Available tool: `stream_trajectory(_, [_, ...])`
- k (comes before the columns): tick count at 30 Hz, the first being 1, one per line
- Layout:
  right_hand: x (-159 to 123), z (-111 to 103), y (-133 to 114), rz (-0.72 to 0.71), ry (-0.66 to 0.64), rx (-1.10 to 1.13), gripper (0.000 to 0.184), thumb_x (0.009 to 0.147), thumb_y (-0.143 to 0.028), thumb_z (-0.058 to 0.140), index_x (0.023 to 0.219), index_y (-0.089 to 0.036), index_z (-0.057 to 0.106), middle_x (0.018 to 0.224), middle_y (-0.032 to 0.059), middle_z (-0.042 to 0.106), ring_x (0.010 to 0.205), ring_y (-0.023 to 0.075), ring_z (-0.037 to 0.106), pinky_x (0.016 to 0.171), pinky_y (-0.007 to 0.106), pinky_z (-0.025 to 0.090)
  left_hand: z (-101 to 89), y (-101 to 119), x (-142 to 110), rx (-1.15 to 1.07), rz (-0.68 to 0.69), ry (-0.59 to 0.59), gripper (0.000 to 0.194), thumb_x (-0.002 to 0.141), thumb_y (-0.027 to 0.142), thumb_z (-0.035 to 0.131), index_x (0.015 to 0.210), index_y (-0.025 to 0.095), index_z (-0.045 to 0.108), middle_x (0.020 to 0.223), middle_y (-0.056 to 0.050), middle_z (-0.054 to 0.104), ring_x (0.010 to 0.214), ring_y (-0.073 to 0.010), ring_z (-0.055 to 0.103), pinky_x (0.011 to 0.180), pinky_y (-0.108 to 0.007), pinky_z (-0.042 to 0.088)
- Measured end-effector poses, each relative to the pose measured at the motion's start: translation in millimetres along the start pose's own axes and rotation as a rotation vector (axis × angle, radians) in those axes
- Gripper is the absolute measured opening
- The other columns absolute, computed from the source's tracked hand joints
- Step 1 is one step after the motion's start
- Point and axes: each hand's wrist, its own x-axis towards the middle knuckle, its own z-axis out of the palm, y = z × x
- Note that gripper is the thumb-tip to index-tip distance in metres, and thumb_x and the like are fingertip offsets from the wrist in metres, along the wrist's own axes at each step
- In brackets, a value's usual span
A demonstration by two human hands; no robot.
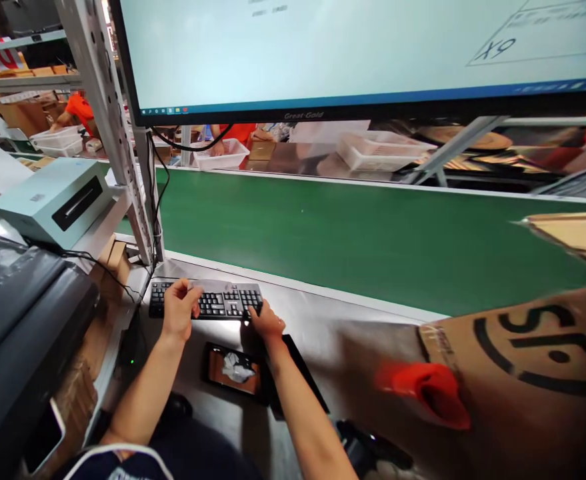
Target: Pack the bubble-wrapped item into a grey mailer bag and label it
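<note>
A black keyboard [217,303] lies on the grey metal bench beneath the monitor. My left hand [179,310] is over its left part, with fingers curled in and thumb bent toward them; anything small between them cannot be made out. At the keyboard's lower right corner, my right hand [267,323] has its thumb on the number keys and its other fingers closed around the end, partly hidden. Below the keyboard lies a dark-framed phone or small screen [235,370] showing a grey crumpled shape on brown. A flat black object [305,373] is partly covered by my right forearm.
A large monitor [323,60] hangs above a green conveyor belt [323,233]. To the right stands a cardboard box [533,347], with a red tape-like roll [433,390] near it. A pale blue box [53,200] sits left of a metal post [115,127]. People in orange work beyond the belt.
</note>
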Motion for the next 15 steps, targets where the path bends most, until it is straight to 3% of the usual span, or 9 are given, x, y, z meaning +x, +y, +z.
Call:
stream_trajectory(2, [1.9, -4.0, 6.0, -0.03, -0.069, -0.011, 0.06, 0.105, -0.045, 0.045, 0.157, -0.015, 0.045, 0.132, 0.0197, 0.071, 0.123, 0.0333, 0.067, 0.111, 0.051, 0.044, 0.6, -0.2, -0.6, -0.008, -0.001, -0.001, 0.047, 0.055, 0.038, 0.09, 0.061, 0.021, 0.046, 0.042, 0.013, 0.039, 0.035, -0.0015, 0.031, 0.037, -0.015, 0.024])
stream_trajectory(7, [-7.8, -4.7, 14.2, -0.174, 0.046, -0.133, 0.051, 0.102, -0.036, 0.052, 0.151, -0.023, 0.058, 0.154, 0.0199, 0.056, 0.138, 0.0334, 0.058, 0.12, 0.053, 0.037, 0.9, -1.3, -1.4, -0.006, -0.007, -0.01, 0.049, 0.054, 0.039, 0.092, 0.059, 0.021, 0.046, 0.042, 0.012, 0.039, 0.036, -0.0018, 0.032, 0.038, -0.015, 0.025])
stream_trajectory(15, [-5.0, -5.2, -4.5, -0.188, 0.081, -0.102, 0.046, 0.103, -0.037, 0.054, 0.147, -0.028, 0.064, 0.162, 0.0185, 0.047, 0.15, 0.0327, 0.044, 0.123, 0.054, 0.034, -3.2, -3.5, 1.9, -0.008, -0.013, -0.006, 0.045, 0.056, 0.034, 0.09, 0.062, 0.021, 0.047, 0.044, 0.012, 0.042, 0.037, -0.0022, 0.033, 0.039, -0.015, 0.026])
